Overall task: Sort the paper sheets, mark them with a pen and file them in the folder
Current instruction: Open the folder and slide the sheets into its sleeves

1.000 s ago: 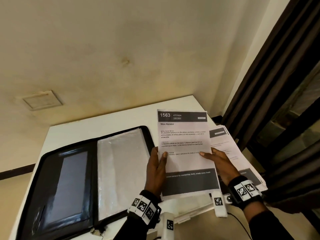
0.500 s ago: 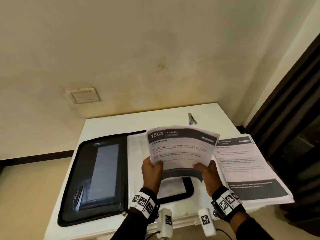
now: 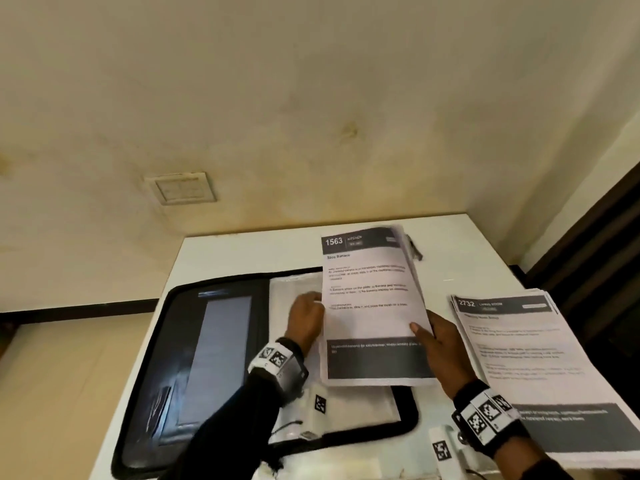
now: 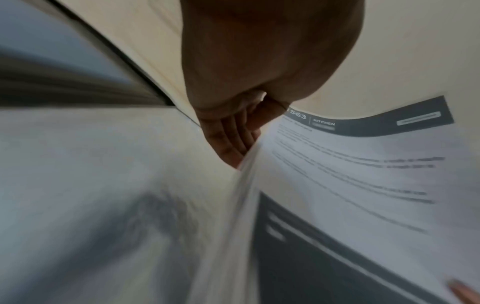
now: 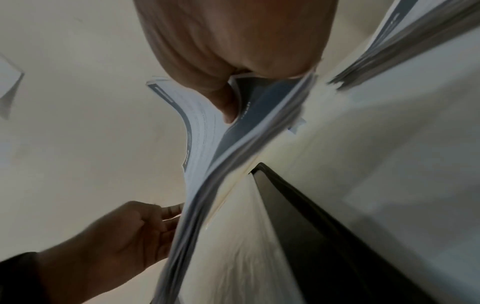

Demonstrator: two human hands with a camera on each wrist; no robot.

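A person stands over a white, smooth-topped table (image 3: 242, 251), both hands on a thin sheaf of white printed paper sheets (image 3: 370, 306) held above the right half of an open folder. The top sheet carries a dark header band reading "1563 Kitchen" and a dark grey block near its foot.

The right hand (image 3: 440, 344) pinches the sheaf at its right edge, thumb on the printed face and fingers behind. The left hand (image 3: 306, 318) meets the left edge at about 9 o'clock; its fingers are curled at the paper's edge, seemingly gripping it, though blur hides how firmly.

The black zip-edged document folder (image 3: 194, 358) lies open and flat at 7 o'clock from the sheaf. Its left half shows a glossy grey panel; its right half holds clear, crinkled plastic sleeves (image 3: 294, 289), which look empty.

At 3 o'clock from the sheaf, well apart, rests a thick stack of similar printed sheets (image 3: 526, 355), headed "2732 Living Room", with slightly fanned edges.

A slim dark pen (image 3: 414, 249) lies on the table at 12 o'clock, mostly hidden behind the sheaf's top corner.

Judging by this, sorting is partly done: one group is in hand, the rest waits. No pen marks are visible on the top sheet, and nothing appears filed, so marking and filing seem still ahead. The paper is limp and bows in the grip.
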